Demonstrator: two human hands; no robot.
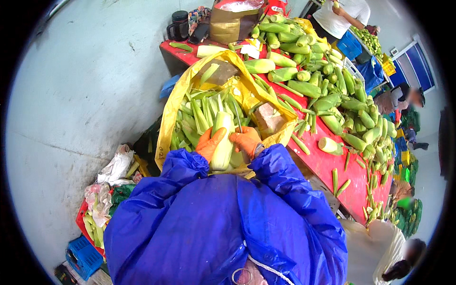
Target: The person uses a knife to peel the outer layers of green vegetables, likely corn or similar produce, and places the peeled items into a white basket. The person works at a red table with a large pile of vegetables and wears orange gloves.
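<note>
Two hands in orange rubber gloves meet over a pale, half-husked ear of corn [222, 142] — the left hand [209, 144] curls round its left side, the right hand [246, 140] closes on a thin metal blade [238, 124] set against the ear's upper right. The ear stands just above a yellow plastic sack [167, 118] full of green husks [202, 114]. Beyond it, a red table [327, 166] carries a heap of unhusked green corn [308, 76] — another person in a white shirt [339, 16] works at the far end.
</note>
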